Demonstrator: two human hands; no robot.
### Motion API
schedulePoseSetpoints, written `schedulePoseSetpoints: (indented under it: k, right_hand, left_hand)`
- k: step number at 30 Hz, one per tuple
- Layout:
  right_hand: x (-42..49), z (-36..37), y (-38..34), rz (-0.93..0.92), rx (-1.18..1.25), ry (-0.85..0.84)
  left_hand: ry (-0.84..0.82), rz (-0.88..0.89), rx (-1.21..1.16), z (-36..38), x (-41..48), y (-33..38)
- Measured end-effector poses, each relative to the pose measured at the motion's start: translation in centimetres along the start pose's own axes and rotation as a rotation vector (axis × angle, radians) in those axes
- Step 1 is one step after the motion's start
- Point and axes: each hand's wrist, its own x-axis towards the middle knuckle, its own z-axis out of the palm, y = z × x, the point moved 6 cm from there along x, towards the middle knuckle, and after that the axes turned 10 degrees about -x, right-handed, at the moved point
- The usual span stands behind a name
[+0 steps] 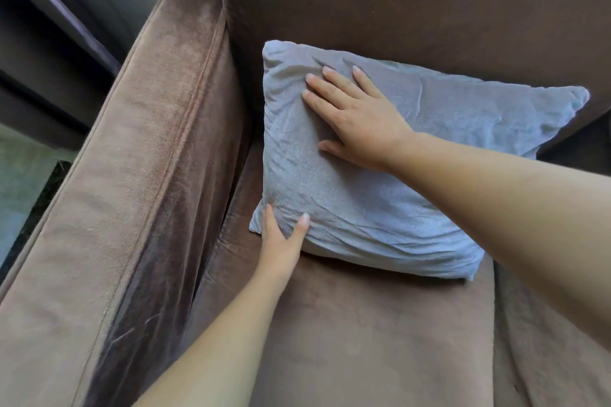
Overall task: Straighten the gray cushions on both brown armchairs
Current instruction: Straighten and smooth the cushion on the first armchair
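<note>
Leaning against the backrest of the brown armchair (pixel 347 340), the gray cushion (pixel 380 195) sits on the seat w/ its lower edge on the seat fabric and its upper edge propped on the back; it's turned a bit, so the top-left corner points up near the inner side of the armrest (pixel 132 175) and the far corner reaches toward the right side of the chair. Fabric is wrinkled, esp. along the bottom and around both hands. Right hand (pixel 357 122) lies flat on the upper-left part of the cushion face, palm down, fingers spread and extended, thumb out to the side, pressing on the cloth and not gripping anything. Left hand (pixel 281 241) is at the bottom-left corner of the cushion: thumb on the front face, index tip showing at the left edge, rest of the fingers tucked behind/under the corner and hidden, so it looks like a loose pinch on that corner, tho can't tell how tight. Both forearms are bare, left coming up from the bottom of view, right crossing in from the right edge. Armchair is brown velvety fabric w/ a wide padded armrest at left. Beyond the armrest, top left, a dark curtain (pixel 49 26) hangs, and a patch of grayish floor (pixel 20 175) shows below it.
</note>
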Motion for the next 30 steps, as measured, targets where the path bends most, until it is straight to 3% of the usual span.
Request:
schedulePoseSetpoints:
  k: [5, 8, 12, 16, 24, 27, 30]
  right_hand:
    - [-4.9, -0.9, 0.9, 0.162, 0.074, 0.098]
    - [-9.4, -0.5, 2.0, 0.32, 0.132, 0.138]
    - [-14.7, 1.5, 4.1, 0.483, 0.139, 0.079]
    - [-16.7, 3.8, 6.3, 0.51, 0.116, -0.014]
    - [-14.4, 4.6, 9.0, 0.511, 0.15, -0.035]
    - [-17.4, 4.6, 7.1, 0.609, 0.247, 0.085]
    - [-21.5, 6.4, 4.8, 0.859, 0.429, 0.129]
  left_hand:
    - [0.183, 0.389, 0.247, 0.4, -3.8, 5.6]
    - [0.048, 0.68, 0.481, 4.1, -5.8, 10.0]
    - [-0.182, 0.993, 0.991, 10.0, -5.7, 13.8]
    - [-0.213, 0.979, 1.311, 11.4, -2.4, 15.7]
    - [-0.123, 0.932, 1.385, 12.3, -0.8, 17.3]
    - [-0.124, 1.062, 1.383, 13.7, -3.5, 16.7]
    - [-0.29, 1.29, 1.399, 16.8, -5.9, 16.7]
